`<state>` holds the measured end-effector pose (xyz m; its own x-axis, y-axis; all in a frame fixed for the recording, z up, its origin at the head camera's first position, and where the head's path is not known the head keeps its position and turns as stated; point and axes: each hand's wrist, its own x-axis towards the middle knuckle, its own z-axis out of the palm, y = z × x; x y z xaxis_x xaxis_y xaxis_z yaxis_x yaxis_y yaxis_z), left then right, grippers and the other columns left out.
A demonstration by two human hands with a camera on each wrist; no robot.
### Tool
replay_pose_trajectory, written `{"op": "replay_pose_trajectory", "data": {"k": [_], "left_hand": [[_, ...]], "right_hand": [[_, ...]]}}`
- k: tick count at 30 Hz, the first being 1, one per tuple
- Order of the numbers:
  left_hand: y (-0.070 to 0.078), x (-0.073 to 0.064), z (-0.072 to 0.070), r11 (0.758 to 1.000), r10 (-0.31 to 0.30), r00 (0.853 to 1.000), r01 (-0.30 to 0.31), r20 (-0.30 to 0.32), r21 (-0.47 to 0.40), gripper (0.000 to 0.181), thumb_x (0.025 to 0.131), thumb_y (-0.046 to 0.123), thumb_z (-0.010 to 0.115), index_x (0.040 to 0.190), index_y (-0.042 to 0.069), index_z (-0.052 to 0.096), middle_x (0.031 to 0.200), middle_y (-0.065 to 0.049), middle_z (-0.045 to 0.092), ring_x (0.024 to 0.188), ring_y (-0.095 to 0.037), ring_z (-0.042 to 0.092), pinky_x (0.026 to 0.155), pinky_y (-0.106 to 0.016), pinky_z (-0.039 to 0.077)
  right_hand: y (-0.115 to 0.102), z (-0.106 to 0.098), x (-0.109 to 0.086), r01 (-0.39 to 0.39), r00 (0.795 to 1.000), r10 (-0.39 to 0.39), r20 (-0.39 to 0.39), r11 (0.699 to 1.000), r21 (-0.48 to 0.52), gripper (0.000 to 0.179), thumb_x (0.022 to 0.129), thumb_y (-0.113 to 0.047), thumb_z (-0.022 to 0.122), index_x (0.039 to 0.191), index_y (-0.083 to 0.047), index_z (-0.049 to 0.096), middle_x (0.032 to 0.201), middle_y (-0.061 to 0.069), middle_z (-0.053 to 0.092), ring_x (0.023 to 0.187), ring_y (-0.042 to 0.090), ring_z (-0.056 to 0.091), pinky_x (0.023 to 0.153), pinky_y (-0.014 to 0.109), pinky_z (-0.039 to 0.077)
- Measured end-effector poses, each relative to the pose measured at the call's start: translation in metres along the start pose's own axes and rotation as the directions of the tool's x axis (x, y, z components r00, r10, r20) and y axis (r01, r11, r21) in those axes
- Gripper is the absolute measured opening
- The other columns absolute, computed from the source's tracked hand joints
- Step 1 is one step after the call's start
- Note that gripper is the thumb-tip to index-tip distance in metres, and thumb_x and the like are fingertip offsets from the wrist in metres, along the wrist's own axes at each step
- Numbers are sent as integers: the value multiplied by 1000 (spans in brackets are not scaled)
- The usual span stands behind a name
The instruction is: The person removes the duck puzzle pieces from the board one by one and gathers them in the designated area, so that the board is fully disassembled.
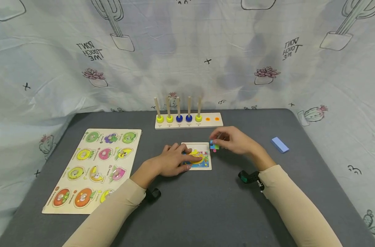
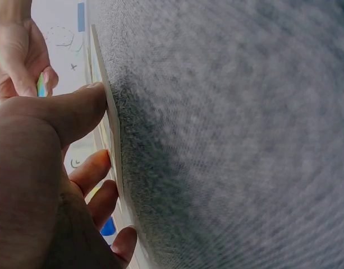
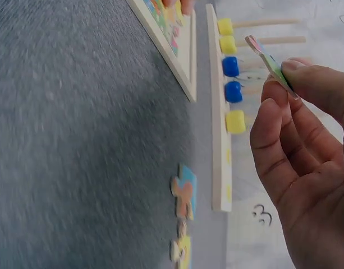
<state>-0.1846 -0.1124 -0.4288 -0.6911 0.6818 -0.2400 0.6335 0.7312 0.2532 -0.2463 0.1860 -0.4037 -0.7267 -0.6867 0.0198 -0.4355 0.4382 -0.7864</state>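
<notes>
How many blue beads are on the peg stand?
2. In the head view, one blue bead sits on the third peg from the left, the other on the fourth peg. None appears hidden.

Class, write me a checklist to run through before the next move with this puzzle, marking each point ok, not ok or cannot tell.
1. Puzzle piece gripped: ok; the right hand pinches it.
2. Puzzle frame steadied: ok; the left hand rests on it.
3. Room left in the frame: ok; bare space shows along its far side.
4. Piece turned the right way for its gap: cannot tell.
5. All pieces placed: not ok; besides the held one, loose pieces lie on the table.
6. Counting stand out of the way: ok; it stands behind the frame, apart from it.
</notes>
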Motion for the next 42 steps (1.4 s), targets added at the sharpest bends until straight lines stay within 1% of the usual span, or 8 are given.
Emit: {"op": "replay_pose_trajectory", "data": {"k": [8,11,16,23,26,35,39,42], "left_hand": [[-1,-1,0,1000,9,1000,-9,-8,-9,48,108,44,49,154,55,38,148,-1,44,115,-22,41,91,-47,32],[-1,-1,1,1000,9,1000,-9,-9,-10,48,108,44,50,153,55,39,147,-2,44,115,-22,41,91,-47,32],[-3,-2,2,1000,17,1000,-17,-17,-8,48,108,43,50,153,54,40,149,-2,44,115,-23,41,90,-47,31],[-3,-2,3,999,32,999,-33,-34,-9,48,108,42,52,154,52,41,148,-4,45,114,-23,41,89,-47,32],[-3,-2,3,999,37,999,-38,-39,-13,48,108,41,52,154,52,41,148,-4,45,114,-23,41,89,-47,31],[-2,-3,3,999,33,999,-35,-37,-30,48,108,41,52,153,53,40,150,-3,44,119,-24,41,90,-47,31],[-3,-2,4,999,32,999,-33,-35,-28,48,108,42,51,153,53,40,150,-3,43,119,-24,41,90,-47,31],[-4,-2,4,999,30,999,-31,-32,-20,48,108,42,50,154,53,40,150,-3,43,119,-24,41,90,-47,31]], "right_hand": [[3,-13,-13,20,999,-21,-33,1000,-21,16,103,-13,65,116,-7,71,102,4,70,77,23,63,68,33,52],[5,-16,-17,16,999,-18,-48,999,-45,14,102,-14,66,115,-10,71,102,2,71,80,22,64,68,32,52],[8,-22,-24,13,997,-19,-77,997,-78,14,102,-13,66,114,-8,72,104,2,72,85,23,66,70,32,51],[16,-29,-31,-40,994,32,-105,997,-73,16,103,-15,65,115,-8,72,108,5,73,87,27,67,73,35,52],[21,-31,-34,-61,991,51,-120,995,-78,17,103,-16,65,115,-8,72,109,5,73,88,27,67,73,34,52],[39,-35,-44,-50,987,34,-159,994,-96,15,103,-12,65,114,-6,73,110,6,72,86,29,67,69,30,51],[46,-36,-49,-59,982,38,-187,993,-107,15,103,-11,64,114,-7,73,108,6,72,82,26,65,68,29,50],[49,-38,-52,-85,977,60,-204,990,-113,15,104,-11,63,115,-8,73,105,7,71,76,20,63,66,30,49]]}}
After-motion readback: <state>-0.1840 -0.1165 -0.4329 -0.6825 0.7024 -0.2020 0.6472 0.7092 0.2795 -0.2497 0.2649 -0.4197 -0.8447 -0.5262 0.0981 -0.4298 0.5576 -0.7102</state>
